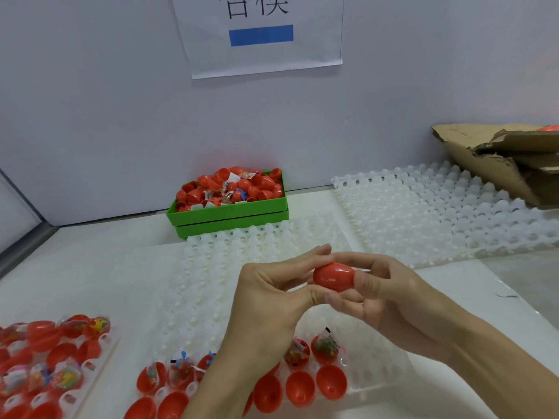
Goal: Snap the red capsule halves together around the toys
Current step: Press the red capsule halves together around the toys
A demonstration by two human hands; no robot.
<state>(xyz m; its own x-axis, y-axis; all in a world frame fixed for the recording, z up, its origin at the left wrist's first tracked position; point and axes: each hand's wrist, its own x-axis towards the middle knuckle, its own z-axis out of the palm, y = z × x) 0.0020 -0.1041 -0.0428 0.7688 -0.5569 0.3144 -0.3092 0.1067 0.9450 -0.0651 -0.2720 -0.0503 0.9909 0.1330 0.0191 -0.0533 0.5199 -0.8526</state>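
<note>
You had one glossy red plastic egg-shaped capsule [333, 276] closed or nearly closed, held above the white dimpled plastic tray [242, 267]. Plenty remained: open red halves with bagged toys [325, 347] and empty red halves [331, 382] sat in the clear tray near you. Your left hand [272, 297] and right hand [390, 294] met at mid-table, fingers and thumbs curled, pinching the capsule's ends.

Capsule [333, 276] seam and ends covered by fingers [367, 282] of both hands; contents hidden. Left forearm [217, 385] blocks several tray [375, 358] cells below the capsule. Trays of halves [45, 367] left of the capsule cut by the left and bottom edges. Wall sign [263, 34] above it cropped at top. Cardboard box [499, 158] far right cropped. Toys in green bin [230, 217] too small to identify.
</note>
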